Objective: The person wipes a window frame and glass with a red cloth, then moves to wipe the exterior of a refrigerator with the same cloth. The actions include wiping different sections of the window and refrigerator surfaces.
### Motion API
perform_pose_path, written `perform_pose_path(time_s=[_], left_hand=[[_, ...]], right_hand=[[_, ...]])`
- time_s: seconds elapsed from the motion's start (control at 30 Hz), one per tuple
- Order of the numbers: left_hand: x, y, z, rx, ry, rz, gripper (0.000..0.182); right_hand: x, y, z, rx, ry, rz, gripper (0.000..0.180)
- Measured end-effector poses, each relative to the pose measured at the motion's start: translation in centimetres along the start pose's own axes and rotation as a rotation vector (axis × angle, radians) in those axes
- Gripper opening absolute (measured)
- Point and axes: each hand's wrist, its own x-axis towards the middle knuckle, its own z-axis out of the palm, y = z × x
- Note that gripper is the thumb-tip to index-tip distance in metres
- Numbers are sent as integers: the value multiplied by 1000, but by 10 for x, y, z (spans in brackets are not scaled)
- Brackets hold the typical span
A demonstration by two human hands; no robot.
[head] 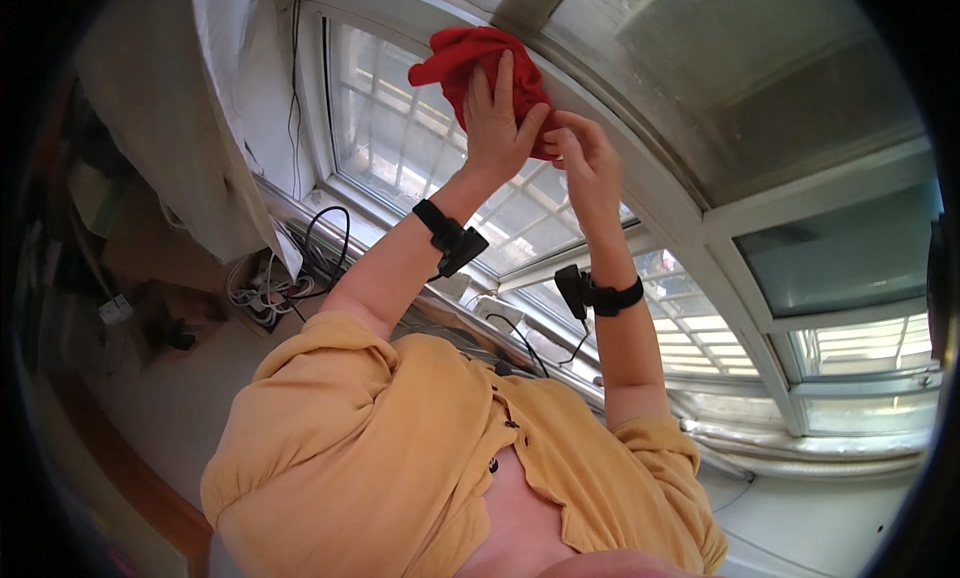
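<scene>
A bunched red cloth (487, 75) lies against the upper part of a white-framed window (420, 120). My left hand (499, 128) is spread over the cloth, palm towards it, with its back facing me and its fingers pointing up. To its right, my right hand (589, 158) has its fingers bent at the lower right edge of the cloth, pinching it. Both hands are raised and close together. A black strap with a small black device (454, 240) is round the left wrist, and a similar strapped device (600, 293) is on the right.
Metal bars show behind the glass. Coiled cables (262, 289) lie low at the left beside a hanging pale sheet (172, 128). More cables and small items stand along the window sill (536, 338). White frame bars (750, 330) and further panes extend to the right.
</scene>
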Motion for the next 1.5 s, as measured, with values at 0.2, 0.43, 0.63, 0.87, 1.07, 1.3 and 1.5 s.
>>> perform_pose_path(time_s=[0.2, 0.43, 0.63, 0.87, 1.07, 1.3, 1.5], left_hand=[[83, -96, -27, 158, 366, 25, 75], [126, -96, -67, -144, 356, -187, 64], [96, -109, -51, 37, 307, 64, 71], [182, -204, -111, 71, 518, -94, 63], [135, -181, -86, 192, 480, -385, 64], [199, -206, -148, 164, 544, 29, 57], [188, -214, -105, 117, 610, -162, 72]], right_hand=[[12, -16, -9, -670, 127, -661, 27], [57, -1, 10, -938, 32, -881, 43], [62, 16, 12, -1093, 62, -951, 43], [64, 20, 15, -1150, 111, -972, 43], [62, 18, 15, -1179, 101, -963, 43], [63, 18, 16, -1179, 129, -969, 41], [64, 22, 17, -1194, 142, -975, 43]])
